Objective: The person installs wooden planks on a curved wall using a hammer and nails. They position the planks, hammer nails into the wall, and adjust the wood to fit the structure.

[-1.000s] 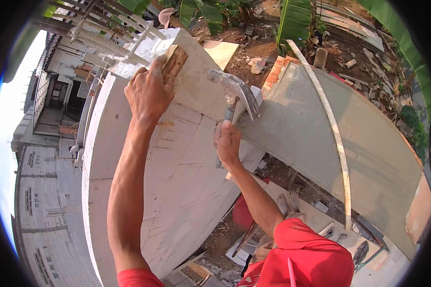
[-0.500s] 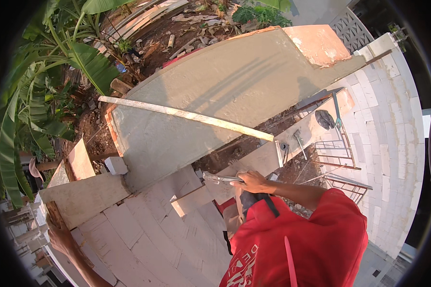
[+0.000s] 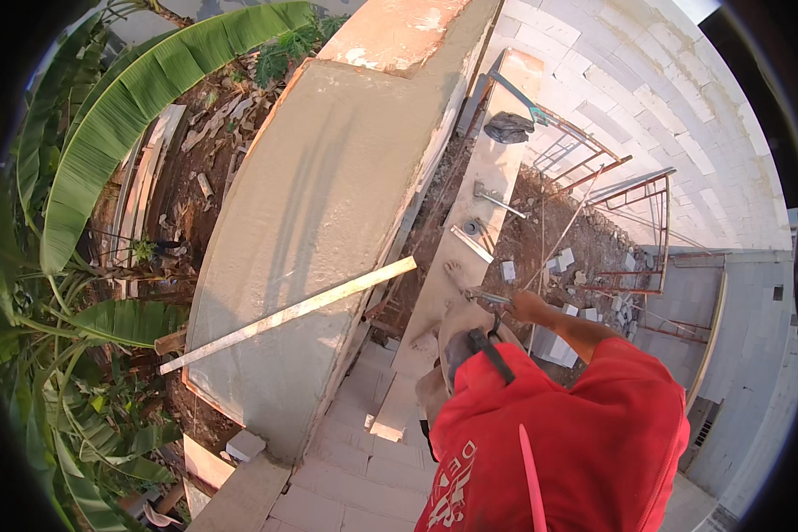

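Observation:
My right hand [image 3: 528,307] is closed round a grey metal tool [image 3: 491,297] that looks like a trowel, held low in front of my body above a plank [image 3: 483,191]. My left hand is out of view. To the left, a long pale straight bar [image 3: 293,312] lies slantwise across a broad, smooth grey mortar surface [image 3: 346,151], its near end jutting past the edge. A hammer [image 3: 498,200], a short pale strip [image 3: 472,244] and a dark round object [image 3: 471,228] rest on the plank.
My bare feet are on the plank. Beyond lie a crumpled dark plastic bag [image 3: 508,128] and a blue-green tool [image 3: 516,94]. Rusty metal frames [image 3: 629,275] stand over rubble on the right, before a pale block wall [image 3: 647,97]. Banana leaves [image 3: 142,124] crowd the left.
My view has turned to the right. The left hand, earlier by a piece of wood on the wall at lower left, has gone out of view. The right hand still grips the tool.

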`<state>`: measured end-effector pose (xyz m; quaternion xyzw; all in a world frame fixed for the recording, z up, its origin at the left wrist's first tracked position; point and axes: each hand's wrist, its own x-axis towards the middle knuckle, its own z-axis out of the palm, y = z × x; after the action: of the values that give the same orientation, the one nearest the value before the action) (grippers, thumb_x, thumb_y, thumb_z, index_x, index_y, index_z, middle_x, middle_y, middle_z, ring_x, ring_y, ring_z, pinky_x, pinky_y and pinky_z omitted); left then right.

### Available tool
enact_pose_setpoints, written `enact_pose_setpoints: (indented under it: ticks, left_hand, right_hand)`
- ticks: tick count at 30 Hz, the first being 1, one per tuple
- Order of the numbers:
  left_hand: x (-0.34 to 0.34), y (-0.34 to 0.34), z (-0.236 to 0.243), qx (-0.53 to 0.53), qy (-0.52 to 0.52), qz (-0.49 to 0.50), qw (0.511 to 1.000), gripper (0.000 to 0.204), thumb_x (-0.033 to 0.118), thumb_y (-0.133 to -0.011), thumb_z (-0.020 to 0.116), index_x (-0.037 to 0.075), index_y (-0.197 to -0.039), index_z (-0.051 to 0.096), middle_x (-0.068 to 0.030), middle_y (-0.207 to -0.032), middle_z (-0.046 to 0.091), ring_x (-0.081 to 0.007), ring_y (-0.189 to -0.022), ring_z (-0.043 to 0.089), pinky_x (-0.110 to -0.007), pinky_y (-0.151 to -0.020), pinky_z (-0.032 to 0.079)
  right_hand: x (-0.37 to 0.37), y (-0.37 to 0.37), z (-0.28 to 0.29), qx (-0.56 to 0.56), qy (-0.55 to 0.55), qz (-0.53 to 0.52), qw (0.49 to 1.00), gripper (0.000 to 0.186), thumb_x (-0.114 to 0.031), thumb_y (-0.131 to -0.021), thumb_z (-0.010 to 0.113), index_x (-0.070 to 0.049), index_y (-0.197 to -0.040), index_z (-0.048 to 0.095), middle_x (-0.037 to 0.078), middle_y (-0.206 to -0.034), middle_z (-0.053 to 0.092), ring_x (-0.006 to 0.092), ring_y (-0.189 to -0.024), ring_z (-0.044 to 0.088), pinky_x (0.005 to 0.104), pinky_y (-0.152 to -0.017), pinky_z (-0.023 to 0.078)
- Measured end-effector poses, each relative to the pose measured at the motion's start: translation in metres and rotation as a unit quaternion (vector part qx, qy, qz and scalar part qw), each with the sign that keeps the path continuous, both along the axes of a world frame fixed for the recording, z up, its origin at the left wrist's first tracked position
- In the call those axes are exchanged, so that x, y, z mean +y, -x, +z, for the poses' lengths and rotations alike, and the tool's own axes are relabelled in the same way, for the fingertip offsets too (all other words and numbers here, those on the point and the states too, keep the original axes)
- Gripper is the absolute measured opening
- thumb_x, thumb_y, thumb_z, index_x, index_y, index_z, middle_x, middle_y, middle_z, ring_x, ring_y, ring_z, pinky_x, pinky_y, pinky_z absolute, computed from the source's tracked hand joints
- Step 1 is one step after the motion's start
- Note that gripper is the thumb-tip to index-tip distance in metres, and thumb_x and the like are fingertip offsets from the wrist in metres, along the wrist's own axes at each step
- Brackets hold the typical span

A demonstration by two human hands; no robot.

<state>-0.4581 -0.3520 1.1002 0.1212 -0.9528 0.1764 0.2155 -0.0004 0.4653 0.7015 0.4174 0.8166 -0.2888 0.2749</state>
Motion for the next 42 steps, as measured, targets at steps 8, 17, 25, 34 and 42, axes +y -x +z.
enact_pose_setpoints:
  ticks: [8, 17, 25, 34, 42]
  left_hand:
    - [0.167, -0.053, -0.079, 0.207, 0.268, -0.233, 0.911, 0.037, 0.010, -0.089, 0.072, 0.002, -0.124, 0.061, -0.0185, -0.115, 0.066, -0.0298, -0.085, 0.068, -0.044, -0.073, 0.060]
    - [0.481, -0.226, -0.347, -0.477, -0.317, -0.131, 0.809, 0.044, 0.004, -0.085, 0.077, -0.001, -0.126, 0.064, -0.0189, -0.123, 0.071, -0.0324, -0.118, 0.068, -0.042, -0.100, 0.053]
    - [0.559, -0.230, -0.481, -0.695, -0.415, 0.020, 0.587, 0.035, 0.012, -0.097, 0.071, 0.000, -0.128, 0.063, -0.0145, -0.124, 0.072, -0.0236, -0.119, 0.067, -0.035, -0.102, 0.051]
    - [0.581, -0.188, -0.543, -0.745, -0.204, -0.093, 0.628, 0.030, 0.020, -0.104, 0.056, 0.005, -0.122, 0.073, -0.0164, -0.131, 0.066, -0.0309, -0.120, 0.063, -0.038, -0.104, 0.050]
    - [0.579, -0.195, -0.559, -0.752, -0.180, 0.068, 0.631, 0.035, 0.022, -0.103, 0.056, 0.000, -0.128, 0.068, -0.0138, -0.132, 0.066, -0.0238, -0.112, 0.067, -0.034, -0.096, 0.054]
  right_hand:
    - [0.063, -0.062, -0.073, -0.115, 0.024, -0.160, 0.980, 0.043, -0.037, -0.094, 0.058, 0.001, -0.106, 0.074, 0.027, -0.113, 0.071, 0.0465, -0.108, 0.067, 0.0547, -0.092, 0.054]
    - [0.132, -0.028, -0.191, -0.134, 0.087, -0.182, 0.970, 0.041, -0.032, -0.089, 0.061, 0.001, -0.110, 0.074, 0.026, -0.117, 0.071, 0.0462, -0.109, 0.068, 0.0531, -0.092, 0.055]
    - [0.247, -0.010, -0.423, -0.031, 0.009, -0.260, 0.965, 0.032, -0.025, -0.088, 0.061, 0.002, -0.101, 0.072, 0.029, -0.096, 0.072, 0.0487, -0.092, 0.070, 0.0566, -0.083, 0.056]
    - [0.375, -0.009, -0.620, 0.058, -0.079, -0.170, 0.981, 0.027, -0.027, -0.100, 0.058, -0.005, -0.116, 0.057, 0.018, -0.115, 0.067, 0.0436, -0.101, 0.068, 0.0554, -0.084, 0.053]
    - [0.387, -0.028, -0.700, 0.099, -0.154, -0.137, 0.973, 0.029, -0.022, -0.100, 0.058, -0.010, -0.126, 0.059, 0.011, -0.122, 0.064, 0.0337, -0.118, 0.060, 0.0493, -0.094, 0.051]
